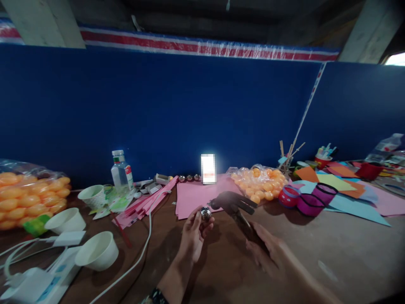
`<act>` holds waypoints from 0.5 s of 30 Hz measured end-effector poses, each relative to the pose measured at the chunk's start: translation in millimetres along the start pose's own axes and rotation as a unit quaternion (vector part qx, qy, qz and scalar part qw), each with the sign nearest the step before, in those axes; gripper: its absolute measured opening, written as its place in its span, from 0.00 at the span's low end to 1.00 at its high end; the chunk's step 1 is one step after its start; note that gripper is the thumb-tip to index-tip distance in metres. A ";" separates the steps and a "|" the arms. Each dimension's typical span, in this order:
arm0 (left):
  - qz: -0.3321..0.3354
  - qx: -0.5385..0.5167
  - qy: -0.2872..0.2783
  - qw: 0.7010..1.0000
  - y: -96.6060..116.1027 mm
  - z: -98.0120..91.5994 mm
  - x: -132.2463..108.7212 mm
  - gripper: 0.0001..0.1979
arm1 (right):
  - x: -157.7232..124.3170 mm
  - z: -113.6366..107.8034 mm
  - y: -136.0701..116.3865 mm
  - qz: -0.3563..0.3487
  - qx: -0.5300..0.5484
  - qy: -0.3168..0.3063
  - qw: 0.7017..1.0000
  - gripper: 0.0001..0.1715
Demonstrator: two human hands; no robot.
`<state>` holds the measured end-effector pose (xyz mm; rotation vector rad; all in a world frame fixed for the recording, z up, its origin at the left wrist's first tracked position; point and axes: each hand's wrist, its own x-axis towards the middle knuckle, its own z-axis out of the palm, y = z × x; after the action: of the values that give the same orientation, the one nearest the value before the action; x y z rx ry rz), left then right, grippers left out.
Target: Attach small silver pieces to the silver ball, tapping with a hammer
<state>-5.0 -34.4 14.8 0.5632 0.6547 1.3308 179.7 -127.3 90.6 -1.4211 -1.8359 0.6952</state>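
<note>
At the near left corner of the table, a power strip is lying beside a pale cup. Farther in, the right hand is grasping a hammer, its fingers wrapping the handle. The left hand is pinching a shiny metal ball between its fingers, just left of the hammer's head. Beyond, pink paper is lying toward the far edge, where three similar balls are sitting in a row.
</note>
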 end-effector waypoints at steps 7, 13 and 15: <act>0.013 -0.024 -0.009 1.000 -7.2 1.4 3.8 0.15 | 6.8 7.2 -1.6 -0.042 -0.001 -0.029 0.999 0.19; 0.020 -0.080 -0.016 0.996 -1.5 4.2 2.1 0.17 | 5.0 10.1 0.3 -0.019 0.020 -0.010 1.000 0.18; 0.014 -0.089 -0.017 0.996 -2.9 4.3 1.8 0.17 | 5.6 12.2 0.9 -0.014 0.019 -0.010 1.000 0.16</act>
<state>0.3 -33.1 15.5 0.4499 0.4954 1.3875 169.7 -121.6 83.6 -1.3664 -1.8447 0.7292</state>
